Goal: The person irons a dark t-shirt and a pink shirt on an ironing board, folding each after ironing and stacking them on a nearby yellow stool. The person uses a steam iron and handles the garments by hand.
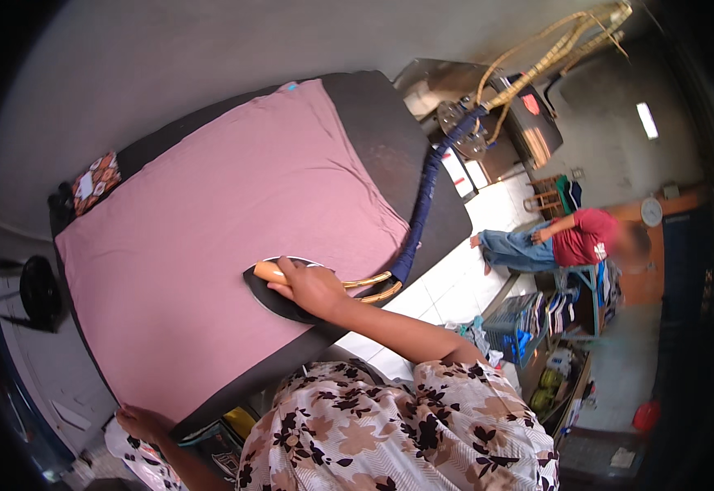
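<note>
A large pink cloth (201, 213) is spread over a dark-covered table, with a few creases along its right edge. My right hand (308, 286) is wrapped around the orange handle (268, 272) of an iron. The iron's dark base (263, 296) rests flat on the cloth near the table's front edge. From the iron, gold-coloured tubes run into a hose (424, 204) wrapped in dark blue, which rises to the upper right. At the table's front left corner, my left hand (140, 424) is closed on the corner of the pink cloth.
The dark table cover (373, 106) shows around the cloth. A patterned bundle (99, 184) lies at the far left edge. A black stool-like object (39, 293) stands left. To the right, a person in a red shirt (578, 237) stands by racks of folded clothes (517, 319).
</note>
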`<state>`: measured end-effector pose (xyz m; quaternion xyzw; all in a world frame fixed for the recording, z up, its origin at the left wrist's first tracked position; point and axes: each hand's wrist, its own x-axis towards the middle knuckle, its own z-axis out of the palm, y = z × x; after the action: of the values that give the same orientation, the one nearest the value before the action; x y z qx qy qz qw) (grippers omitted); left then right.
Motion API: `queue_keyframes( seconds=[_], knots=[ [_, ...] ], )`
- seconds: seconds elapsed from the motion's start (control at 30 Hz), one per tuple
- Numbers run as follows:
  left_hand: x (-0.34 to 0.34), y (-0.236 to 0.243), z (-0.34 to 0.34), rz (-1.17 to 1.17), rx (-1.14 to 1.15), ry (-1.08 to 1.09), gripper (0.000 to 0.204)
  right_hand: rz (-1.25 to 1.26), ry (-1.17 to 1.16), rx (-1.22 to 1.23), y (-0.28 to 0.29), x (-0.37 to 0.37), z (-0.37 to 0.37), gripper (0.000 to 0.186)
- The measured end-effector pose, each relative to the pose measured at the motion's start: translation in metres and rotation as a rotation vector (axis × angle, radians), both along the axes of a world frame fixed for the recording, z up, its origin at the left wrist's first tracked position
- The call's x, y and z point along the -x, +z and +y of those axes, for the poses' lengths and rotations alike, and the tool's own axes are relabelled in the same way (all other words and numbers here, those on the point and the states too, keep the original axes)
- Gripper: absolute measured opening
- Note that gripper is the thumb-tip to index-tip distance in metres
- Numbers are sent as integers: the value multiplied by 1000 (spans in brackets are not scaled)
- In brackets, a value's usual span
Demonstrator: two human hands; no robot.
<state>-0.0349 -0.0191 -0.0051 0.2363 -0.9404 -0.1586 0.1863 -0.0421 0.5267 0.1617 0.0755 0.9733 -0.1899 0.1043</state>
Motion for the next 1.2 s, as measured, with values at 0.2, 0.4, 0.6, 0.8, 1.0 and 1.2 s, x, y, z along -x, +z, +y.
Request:
queue_keyframes(
  seconds=[0.2, 0.4, 0.6, 0.8, 1.0, 1.2],
  knots=[
    [4, -2, -6, -24, -17, -30, 35, -11, -395, -106, -11, -35, 89, 45],
    [9, 3, 6, -21, 20, -5, 35, 57, -841, -378, -24, -77, 235, 48],
    [6, 4, 0, -72, 14, 16, 36, -75, -426, -106, 1, -76, 226, 54],
    [9, 1, -6, -133, 50, 26, 37, 130, -118, -173, -11, -26, 193, 43],
    [1, 11, -12, -156, 128, -34, 39, 154, -356, -312, -27, 42, 263, 44],
    [-28, 14, -16, -234, 120, -8, 44, 182, -382, -486, -40, 62, 375, 49]
  ],
)
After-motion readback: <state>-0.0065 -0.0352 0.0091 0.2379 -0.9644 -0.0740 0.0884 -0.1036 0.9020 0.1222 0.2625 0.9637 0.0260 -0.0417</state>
